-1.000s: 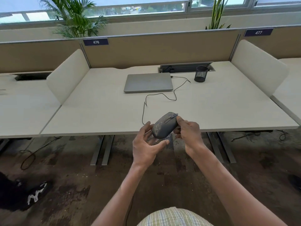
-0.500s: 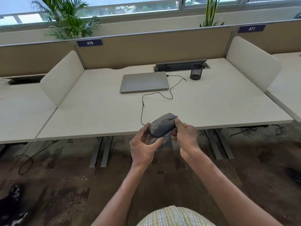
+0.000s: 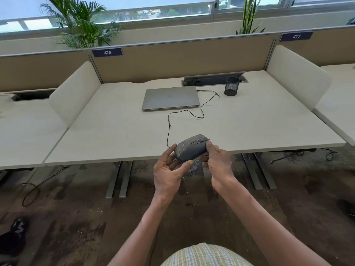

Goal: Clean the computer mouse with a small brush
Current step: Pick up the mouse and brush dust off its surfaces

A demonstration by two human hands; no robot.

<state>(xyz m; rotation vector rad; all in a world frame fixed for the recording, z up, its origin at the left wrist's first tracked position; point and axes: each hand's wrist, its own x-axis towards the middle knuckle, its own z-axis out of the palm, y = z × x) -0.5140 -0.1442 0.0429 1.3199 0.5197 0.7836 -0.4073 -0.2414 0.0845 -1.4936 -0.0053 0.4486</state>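
Observation:
A dark grey computer mouse (image 3: 189, 149), mottled with pale dust, is held in the air just in front of the desk's near edge. My left hand (image 3: 170, 174) grips its rear end between thumb and fingers. My right hand (image 3: 219, 163) holds its front end, the thumb lying on top near the scroll wheel. The mouse's thin black cable (image 3: 169, 127) runs across the desk to the closed silver laptop (image 3: 171, 97). I cannot make out a brush in either hand.
A black mesh pen cup (image 3: 232, 86) stands right of the laptop, by the cable tray (image 3: 213, 78). White side dividers (image 3: 76, 93) bound the pale desk (image 3: 115, 131). Loose cables (image 3: 34, 189) and a dark shoe (image 3: 17, 227) lie on the stained floor.
My hands and the mouse stay together in nearly the same place; the mouse tips slightly flatter. My view has swung a little, then back.

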